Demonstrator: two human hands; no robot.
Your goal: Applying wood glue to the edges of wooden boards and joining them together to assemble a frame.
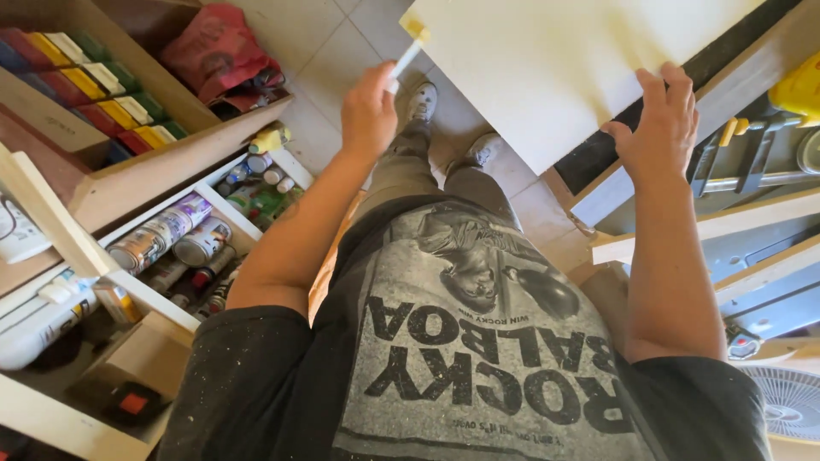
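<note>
Shirt (461, 358): a dark grey printed T-shirt is filling the nearest part of the view, below the pale board.
Fan (781, 401): a white grille is showing at the lower right corner, well below the board.
Shelf unit (128, 290): white compartments are standing far to the lower left of the board, carrying spray cans (162, 235) lying on their sides and small bottles.
Left hand (369, 115): it is raised just left of the board's lower left edge; its fingers are closed around a thin white-handled brush (408, 53).
Brush: it is slanting up to the right from the left hand, and its yellowish tip is touching or sitting just at the board's left edge; which one cannot be told.
Right hand (658, 128): its fingers (653, 90) are spread wide and lying flat against the board's lower right edge, steadying it.
Board (547, 60): a large pale cream panel is taking up the upper middle, tilted, with its lower corner hanging over the person's shoes (423, 101).
Tool (735, 158): grey metal equipment with yellow parts is sitting just right of the board.
Floor (316, 51): pale tiles are showing left of the board.
Red bag (218, 51): it is slumping well left of the board, beside coloured boxes (94, 85) on a wooden rack.
</note>
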